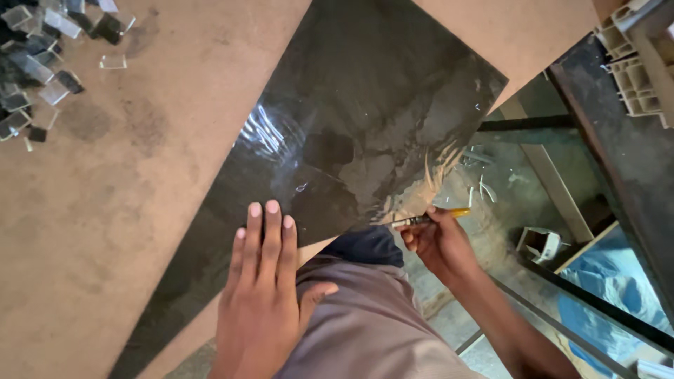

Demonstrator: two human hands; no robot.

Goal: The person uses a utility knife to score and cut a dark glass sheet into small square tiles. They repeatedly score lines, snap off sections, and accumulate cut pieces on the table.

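A large dark sheet of glass (351,119) lies flat and askew across a brown board worktop (126,210), one corner jutting past the worktop's edge over the floor. The person's left hand (263,281) presses palm-down on the sheet's near edge, fingers straight and close together, thumb spread out over the grey trousers (365,330) below. Just past that same edge of the sheet, the right hand (439,242) is closed around a slim glass cutter (432,217) with a yellow-tipped handle, its working end pointing at the sheet's lower corner; whether the tip touches the glass cannot be told. Reflections ripple white across the sheet's middle. Well away from the sheet, at the worktop's far left corner, sits a heap of small cut glass pieces (42,49), with one loose piece just beside the heap. Beyond the sheet's overhanging corner, on the floor, lie pale glass slivers (481,186), a small white box (540,244) and blue plastic sheeting (604,288) behind a dark metal frame (611,161).
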